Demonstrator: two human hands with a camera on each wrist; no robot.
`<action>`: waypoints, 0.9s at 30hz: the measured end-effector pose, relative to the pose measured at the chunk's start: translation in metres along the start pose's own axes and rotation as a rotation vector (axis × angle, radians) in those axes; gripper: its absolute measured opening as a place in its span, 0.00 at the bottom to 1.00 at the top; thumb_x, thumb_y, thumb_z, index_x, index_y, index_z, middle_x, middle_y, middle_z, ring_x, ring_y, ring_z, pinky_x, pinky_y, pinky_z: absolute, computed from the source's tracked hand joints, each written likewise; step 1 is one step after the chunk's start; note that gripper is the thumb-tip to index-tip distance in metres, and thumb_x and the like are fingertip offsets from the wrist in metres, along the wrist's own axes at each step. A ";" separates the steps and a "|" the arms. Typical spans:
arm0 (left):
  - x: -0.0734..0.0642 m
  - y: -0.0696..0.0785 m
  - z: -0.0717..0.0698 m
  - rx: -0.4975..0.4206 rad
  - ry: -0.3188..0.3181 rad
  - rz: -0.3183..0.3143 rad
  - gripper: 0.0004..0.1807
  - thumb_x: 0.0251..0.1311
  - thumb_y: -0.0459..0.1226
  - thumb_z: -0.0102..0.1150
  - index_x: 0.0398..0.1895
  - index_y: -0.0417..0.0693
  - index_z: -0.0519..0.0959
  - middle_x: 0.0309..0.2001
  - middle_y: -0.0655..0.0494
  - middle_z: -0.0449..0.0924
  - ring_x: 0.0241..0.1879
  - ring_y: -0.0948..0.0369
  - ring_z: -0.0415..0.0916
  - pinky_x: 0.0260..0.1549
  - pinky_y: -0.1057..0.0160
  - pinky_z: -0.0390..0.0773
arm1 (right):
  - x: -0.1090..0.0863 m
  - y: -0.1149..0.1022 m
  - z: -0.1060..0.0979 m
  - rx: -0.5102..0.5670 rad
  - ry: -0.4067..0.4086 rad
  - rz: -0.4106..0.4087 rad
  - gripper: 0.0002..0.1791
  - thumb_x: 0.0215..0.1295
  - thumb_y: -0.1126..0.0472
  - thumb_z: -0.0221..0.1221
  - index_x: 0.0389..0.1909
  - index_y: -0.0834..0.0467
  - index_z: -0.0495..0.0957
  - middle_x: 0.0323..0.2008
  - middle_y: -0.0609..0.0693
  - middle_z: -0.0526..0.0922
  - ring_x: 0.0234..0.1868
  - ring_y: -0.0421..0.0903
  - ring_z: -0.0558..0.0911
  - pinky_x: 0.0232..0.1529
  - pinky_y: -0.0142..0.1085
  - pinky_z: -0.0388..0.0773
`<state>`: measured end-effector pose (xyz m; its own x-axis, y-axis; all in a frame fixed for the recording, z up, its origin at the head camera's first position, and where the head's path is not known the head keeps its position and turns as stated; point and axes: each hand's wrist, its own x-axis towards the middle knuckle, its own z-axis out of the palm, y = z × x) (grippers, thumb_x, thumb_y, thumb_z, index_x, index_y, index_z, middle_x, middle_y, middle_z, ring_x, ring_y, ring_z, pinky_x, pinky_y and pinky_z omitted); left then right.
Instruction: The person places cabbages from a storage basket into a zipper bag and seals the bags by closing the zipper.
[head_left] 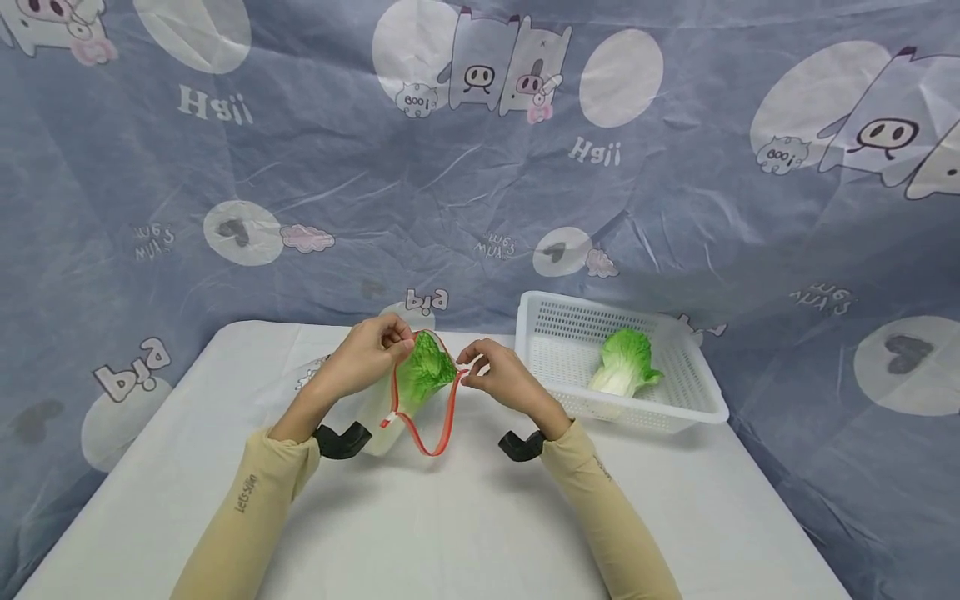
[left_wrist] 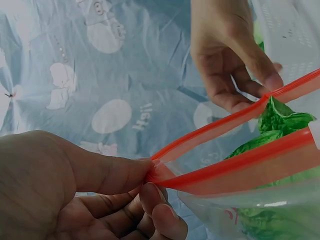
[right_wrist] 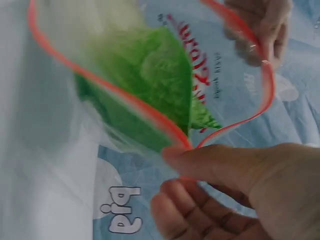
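A clear zip bag with a red zip rim (head_left: 452,412) gapes open around a head of Chinese cabbage (head_left: 427,367), green leaves at the mouth, pale stem deeper in. My left hand (head_left: 367,354) pinches one corner of the rim between thumb and fingertips, seen closely in the left wrist view. On the far side, the thumb and fingers of my right hand (right_wrist: 220,185) pinch the opposite part of the rim. A white slider (head_left: 392,417) sits on the near left edge of the zip. Red lettering on the bag shows in the right wrist view.
To the right stands a white perforated plastic basket (head_left: 712,400) holding another Chinese cabbage (head_left: 626,362). Clear plastic film (head_left: 281,387) lies left of my left forearm. A blue patterned cloth (head_left: 480,192) hangs behind the white table (head_left: 465,533).
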<state>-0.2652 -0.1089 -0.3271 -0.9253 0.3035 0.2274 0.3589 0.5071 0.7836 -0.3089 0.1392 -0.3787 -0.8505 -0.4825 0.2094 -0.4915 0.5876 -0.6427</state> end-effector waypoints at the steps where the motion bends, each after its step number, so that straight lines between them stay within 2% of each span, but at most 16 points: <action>1: 0.000 0.000 0.000 -0.001 -0.004 -0.001 0.05 0.67 0.36 0.53 0.39 0.43 0.76 0.34 0.51 0.77 0.34 0.57 0.73 0.34 0.61 0.74 | 0.001 0.002 0.002 0.000 0.001 -0.011 0.11 0.58 0.65 0.67 0.41 0.57 0.80 0.41 0.51 0.82 0.38 0.44 0.83 0.37 0.30 0.80; 6: -0.001 0.000 -0.002 0.011 0.012 -0.007 0.06 0.68 0.37 0.53 0.39 0.43 0.76 0.34 0.51 0.78 0.33 0.57 0.74 0.33 0.61 0.74 | 0.002 0.007 0.003 0.051 0.035 -0.075 0.03 0.57 0.61 0.68 0.33 0.52 0.84 0.31 0.44 0.85 0.33 0.38 0.84 0.36 0.30 0.82; 13: -0.001 0.000 -0.007 -0.012 0.052 -0.009 0.07 0.69 0.39 0.54 0.41 0.45 0.76 0.36 0.51 0.78 0.34 0.56 0.74 0.32 0.60 0.73 | -0.002 0.000 -0.008 0.092 0.096 -0.146 0.03 0.60 0.56 0.66 0.34 0.49 0.84 0.32 0.42 0.85 0.35 0.37 0.84 0.40 0.35 0.82; 17: -0.001 -0.001 -0.009 -0.040 0.076 -0.017 0.09 0.69 0.42 0.53 0.43 0.46 0.75 0.36 0.50 0.78 0.35 0.55 0.74 0.31 0.60 0.74 | -0.012 -0.023 -0.019 0.164 0.123 -0.143 0.04 0.62 0.60 0.64 0.36 0.56 0.83 0.35 0.49 0.85 0.37 0.42 0.84 0.42 0.39 0.82; 21: -0.001 -0.002 -0.010 -0.068 0.092 -0.045 0.12 0.69 0.45 0.53 0.45 0.46 0.74 0.36 0.50 0.79 0.37 0.53 0.75 0.32 0.60 0.76 | -0.020 -0.041 -0.031 0.247 0.157 -0.128 0.06 0.64 0.64 0.61 0.38 0.64 0.81 0.34 0.56 0.84 0.34 0.43 0.82 0.38 0.38 0.81; 24: -0.002 0.000 -0.011 -0.057 0.069 -0.047 0.12 0.68 0.45 0.53 0.43 0.46 0.74 0.36 0.49 0.79 0.35 0.52 0.75 0.30 0.60 0.76 | -0.021 -0.041 -0.035 0.284 0.202 -0.104 0.07 0.64 0.64 0.61 0.39 0.65 0.80 0.33 0.57 0.83 0.32 0.43 0.82 0.36 0.34 0.80; 27: -0.007 0.003 -0.013 0.015 -0.024 -0.017 0.12 0.67 0.46 0.55 0.37 0.46 0.75 0.33 0.49 0.78 0.30 0.55 0.74 0.29 0.61 0.75 | -0.023 -0.041 -0.039 0.293 0.251 -0.070 0.08 0.64 0.64 0.61 0.39 0.66 0.80 0.34 0.60 0.82 0.32 0.50 0.83 0.36 0.33 0.79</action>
<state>-0.2595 -0.1205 -0.3190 -0.9280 0.3142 0.2004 0.3456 0.5246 0.7781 -0.2768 0.1513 -0.3281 -0.8540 -0.3197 0.4105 -0.5066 0.3311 -0.7961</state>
